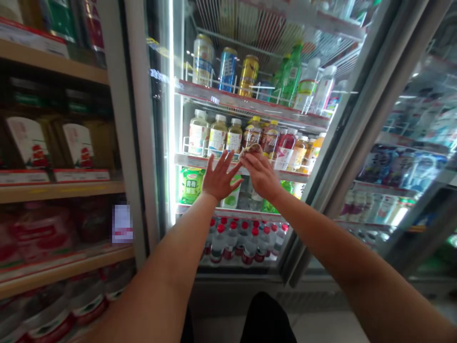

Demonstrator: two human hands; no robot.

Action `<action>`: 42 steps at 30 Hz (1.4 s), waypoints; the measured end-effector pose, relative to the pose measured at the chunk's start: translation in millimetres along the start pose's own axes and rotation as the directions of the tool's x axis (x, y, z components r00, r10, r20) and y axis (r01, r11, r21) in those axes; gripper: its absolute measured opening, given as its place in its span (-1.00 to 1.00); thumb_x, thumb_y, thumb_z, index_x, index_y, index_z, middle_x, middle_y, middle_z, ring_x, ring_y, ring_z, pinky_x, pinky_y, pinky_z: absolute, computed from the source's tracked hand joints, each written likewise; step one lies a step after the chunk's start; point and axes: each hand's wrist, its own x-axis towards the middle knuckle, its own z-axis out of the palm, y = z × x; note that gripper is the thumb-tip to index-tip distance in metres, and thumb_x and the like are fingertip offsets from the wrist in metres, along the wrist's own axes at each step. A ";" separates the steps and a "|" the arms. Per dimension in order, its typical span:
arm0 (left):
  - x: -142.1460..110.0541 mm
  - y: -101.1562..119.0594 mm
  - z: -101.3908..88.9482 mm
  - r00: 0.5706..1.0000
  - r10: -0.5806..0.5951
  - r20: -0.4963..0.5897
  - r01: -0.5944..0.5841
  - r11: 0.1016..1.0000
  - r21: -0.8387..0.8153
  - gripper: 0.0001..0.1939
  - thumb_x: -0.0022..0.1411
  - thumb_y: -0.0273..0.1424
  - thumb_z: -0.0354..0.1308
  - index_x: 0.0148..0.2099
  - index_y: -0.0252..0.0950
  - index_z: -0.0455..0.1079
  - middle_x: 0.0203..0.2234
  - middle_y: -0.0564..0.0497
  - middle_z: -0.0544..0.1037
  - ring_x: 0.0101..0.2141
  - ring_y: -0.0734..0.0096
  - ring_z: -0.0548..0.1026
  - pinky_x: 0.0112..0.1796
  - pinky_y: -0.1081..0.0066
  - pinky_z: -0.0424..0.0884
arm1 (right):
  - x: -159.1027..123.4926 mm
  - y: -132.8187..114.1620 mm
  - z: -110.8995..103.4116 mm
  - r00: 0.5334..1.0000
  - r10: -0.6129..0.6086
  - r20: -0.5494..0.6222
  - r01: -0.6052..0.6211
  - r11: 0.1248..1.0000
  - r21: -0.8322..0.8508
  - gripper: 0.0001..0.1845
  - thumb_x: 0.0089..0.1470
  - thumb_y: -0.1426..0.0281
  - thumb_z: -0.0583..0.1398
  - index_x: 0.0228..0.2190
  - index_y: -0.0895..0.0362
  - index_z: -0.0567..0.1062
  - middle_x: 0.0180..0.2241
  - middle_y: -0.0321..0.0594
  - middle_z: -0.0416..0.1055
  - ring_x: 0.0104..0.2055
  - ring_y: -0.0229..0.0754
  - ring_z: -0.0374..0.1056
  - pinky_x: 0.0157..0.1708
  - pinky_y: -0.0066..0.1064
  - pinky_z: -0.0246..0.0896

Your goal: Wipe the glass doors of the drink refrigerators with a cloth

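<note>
My left hand (221, 179) is spread wide, palm toward the glass door (161, 143) of a lit drinks cooler, and appears to rest on the pane. Just to its right, my right hand (263, 177) presses a small bunched beige cloth (252, 149) toward the same glass. The cloth shows along the fingertips; the rest is hidden under the hand. Behind the hands, a row of bottled drinks (216, 136) stands on the middle shelf, and a green pouch (191, 186) sits on the shelf below.
Wooden shelves (64, 191) with large bottles run along the left. A dark door handle (314, 214) slants down the right side, beside another cooler (396, 166). Cans (227, 69) stand on the upper shelf; red-capped bottles (232, 238) fill the bottom. My knee (267, 319) is below.
</note>
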 end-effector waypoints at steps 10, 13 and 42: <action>-0.9 -1.5 -0.5 1.000 -0.005 0.015 0.006 0.999 -0.046 -0.32 0.39 -0.05 0.09 0.46 0.01 0.04 0.43 -0.04 0.02 0.42 0.08 -0.09 0.38 -0.12 -0.35 | 43.4 15.2 -3.3 0.993 0.070 -0.092 -0.073 0.997 -0.033 -0.51 0.32 0.51 -0.02 0.18 0.09 0.43 0.21 -0.08 0.36 0.30 0.01 0.18 0.35 -0.04 0.14; -1.7 -1.9 0.5 1.000 0.006 -0.002 -0.006 0.999 -0.045 -0.32 0.39 -0.05 0.09 0.46 0.00 0.04 0.42 -0.01 0.06 0.43 0.07 -0.16 0.38 -0.14 -0.37 | 49.3 10.3 -2.4 0.993 -0.082 0.079 0.080 0.996 0.026 -0.50 0.31 0.50 0.00 0.20 -0.01 0.41 0.21 -0.21 0.36 0.31 -0.02 0.20 0.35 -0.04 0.16; -2.0 0.1 -1.2 0.999 -0.016 0.052 0.020 0.997 -0.074 -0.36 0.41 -0.04 0.04 0.45 -0.03 0.08 0.42 0.12 0.07 0.41 0.06 -0.50 0.38 -0.20 -0.39 | 53.0 32.0 -7.7 0.950 0.198 -0.241 -0.216 0.975 -0.049 -0.51 0.39 0.46 -0.09 0.24 0.19 0.35 0.25 0.00 0.30 0.34 0.03 0.12 0.39 0.03 0.01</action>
